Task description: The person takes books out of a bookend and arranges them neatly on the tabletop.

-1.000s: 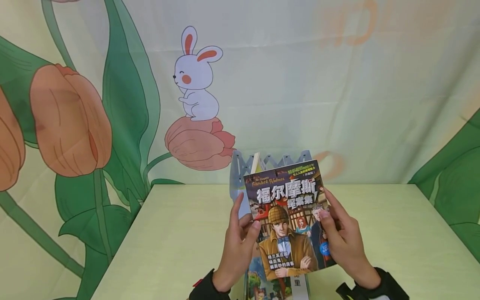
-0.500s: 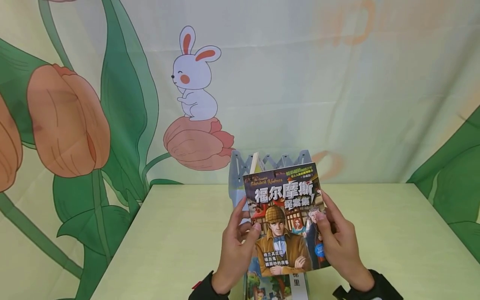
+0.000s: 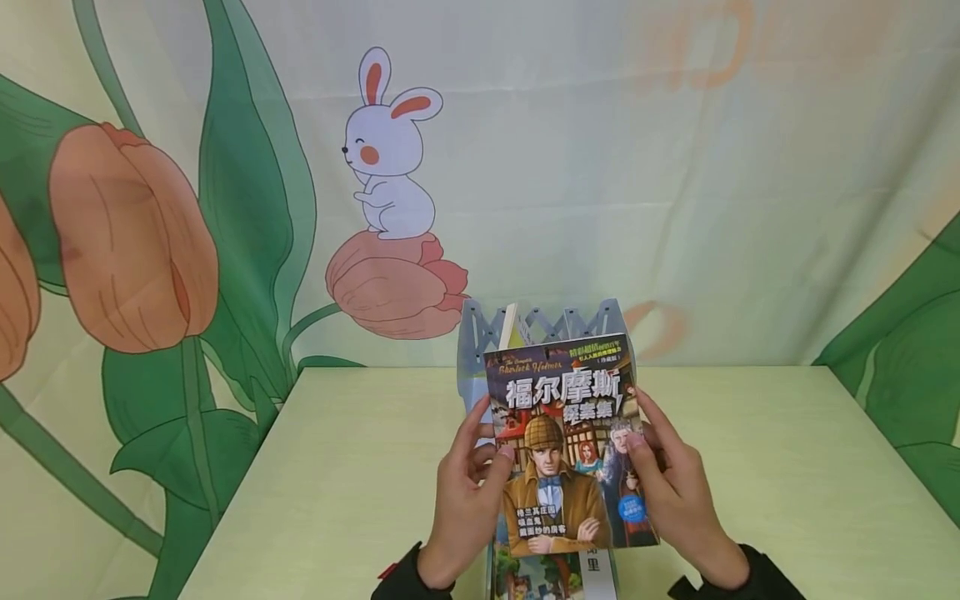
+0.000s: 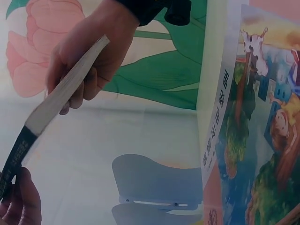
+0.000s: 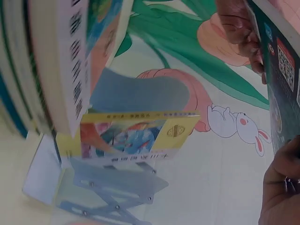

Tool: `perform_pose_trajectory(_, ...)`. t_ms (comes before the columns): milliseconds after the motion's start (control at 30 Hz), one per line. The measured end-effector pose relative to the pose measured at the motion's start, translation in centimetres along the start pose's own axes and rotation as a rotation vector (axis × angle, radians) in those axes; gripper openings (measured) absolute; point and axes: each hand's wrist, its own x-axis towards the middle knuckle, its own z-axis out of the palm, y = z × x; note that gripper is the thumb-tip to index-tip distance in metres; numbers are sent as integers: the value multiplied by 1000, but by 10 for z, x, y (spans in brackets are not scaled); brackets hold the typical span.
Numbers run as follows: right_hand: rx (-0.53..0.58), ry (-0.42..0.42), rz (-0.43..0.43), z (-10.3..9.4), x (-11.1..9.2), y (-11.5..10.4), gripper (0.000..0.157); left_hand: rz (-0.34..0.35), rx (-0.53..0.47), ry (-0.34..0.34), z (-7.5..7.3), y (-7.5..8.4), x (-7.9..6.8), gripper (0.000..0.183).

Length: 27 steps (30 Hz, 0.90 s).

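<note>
A paperback book (image 3: 558,458) with a detective in a checked cap on its cover is held up in front of me, slightly tilted. My left hand (image 3: 467,492) grips its left edge, thumb on the front cover. On the opposite edge my right hand (image 3: 684,496) pinches it, thumb in front and fingers behind. The left wrist view shows the book (image 4: 70,89) edge-on with its pale pages. Its dark back cover (image 5: 280,86) with a square code faces the right wrist camera.
Under the held book lies a stack of books (image 3: 536,577), its thick side (image 5: 51,61) visible in the right wrist view. Behind stands a blue-grey folding book rack (image 3: 472,333) with a yellow book (image 5: 176,133) upright in it. A printed curtain (image 3: 570,167) hangs behind the table (image 3: 360,467).
Both hands have brought the book slightly left and lower, and its top edge has dropped, showing more of the rack behind. The grip stays the same.
</note>
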Motion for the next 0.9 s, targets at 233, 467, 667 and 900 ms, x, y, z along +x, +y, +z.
perform_pose_trajectory(233, -11, -25, -38, -1, -2, -1, 61, -2, 2, 26, -3, -1, 2, 57)
perform_pose_trajectory(467, -15, -31, 36, -3, -3, -6, 59, -10, -17, 15, -6, -1, 2, 57)
perform_pose_trajectory(667, 18, -60, 94, -4, -4, -8, 59, -18, -13, 7, -9, -1, 1, 56)
perform_pose_trajectory(900, 16, -49, 102, -3, -7, -6, 63, -17, 0, -2, -12, -3, -2, 56)
